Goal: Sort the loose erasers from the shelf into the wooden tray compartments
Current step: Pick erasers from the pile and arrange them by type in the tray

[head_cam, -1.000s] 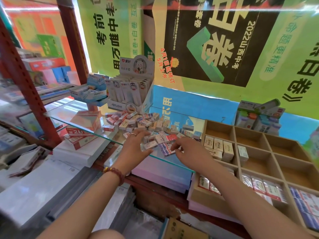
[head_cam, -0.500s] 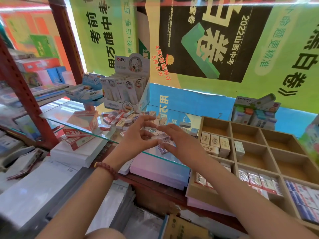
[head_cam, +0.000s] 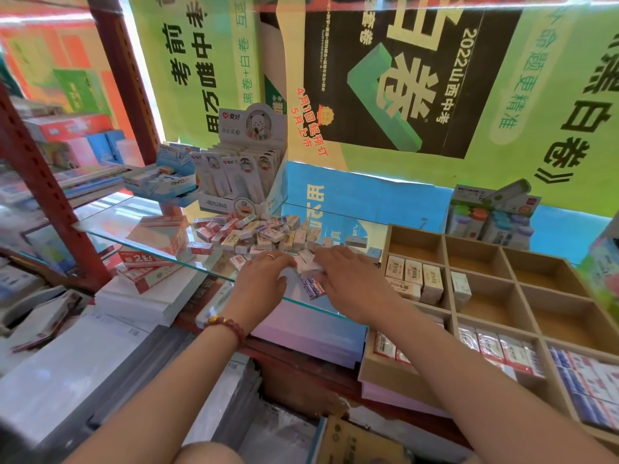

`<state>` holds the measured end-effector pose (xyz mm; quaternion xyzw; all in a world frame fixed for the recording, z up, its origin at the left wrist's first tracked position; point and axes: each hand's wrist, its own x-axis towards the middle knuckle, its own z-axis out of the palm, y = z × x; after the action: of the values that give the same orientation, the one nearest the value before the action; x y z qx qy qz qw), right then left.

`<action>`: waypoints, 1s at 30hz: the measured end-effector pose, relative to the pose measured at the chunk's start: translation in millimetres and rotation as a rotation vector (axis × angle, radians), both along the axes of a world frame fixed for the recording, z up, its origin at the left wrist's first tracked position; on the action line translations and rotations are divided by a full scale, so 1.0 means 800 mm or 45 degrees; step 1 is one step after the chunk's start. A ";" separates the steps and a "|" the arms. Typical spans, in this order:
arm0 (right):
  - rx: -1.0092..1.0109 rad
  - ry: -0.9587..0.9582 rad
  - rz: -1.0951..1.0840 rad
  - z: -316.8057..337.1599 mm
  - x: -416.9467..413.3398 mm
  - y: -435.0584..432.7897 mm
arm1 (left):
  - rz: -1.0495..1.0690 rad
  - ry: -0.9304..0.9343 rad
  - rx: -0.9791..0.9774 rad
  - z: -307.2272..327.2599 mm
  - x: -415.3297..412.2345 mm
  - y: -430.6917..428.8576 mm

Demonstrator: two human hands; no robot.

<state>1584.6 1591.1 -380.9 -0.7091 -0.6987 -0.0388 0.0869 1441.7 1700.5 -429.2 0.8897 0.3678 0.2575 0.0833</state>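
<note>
Nearly touching over loose erasers (head_cam: 264,234) on glass shelf (head_cam: 110,219): left hand (head_cam: 261,279), right hand (head_cam: 351,279). Fingertips hidden; grip impossible to tell. Wooden tray (head_cam: 446,252) cropped at right.

Small paper-wrapped rectangular erasers (head_cam: 264,234), red, white and yellow, lie heaped loose on the glass shelf (head_cam: 110,212). Beside it, the partitioned wooden tray (head_cam: 445,252) holds cream boxed erasers (head_cam: 413,279) standing upright in a left compartment.
</note>
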 end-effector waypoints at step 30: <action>-0.532 0.080 0.070 0.011 0.011 -0.011 | -0.136 0.538 0.108 0.015 0.040 0.006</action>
<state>1593.0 1582.5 -371.9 -0.6932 -0.7076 0.1313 -0.0392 1473.7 1705.0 -417.0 0.9448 0.3181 0.0759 -0.0196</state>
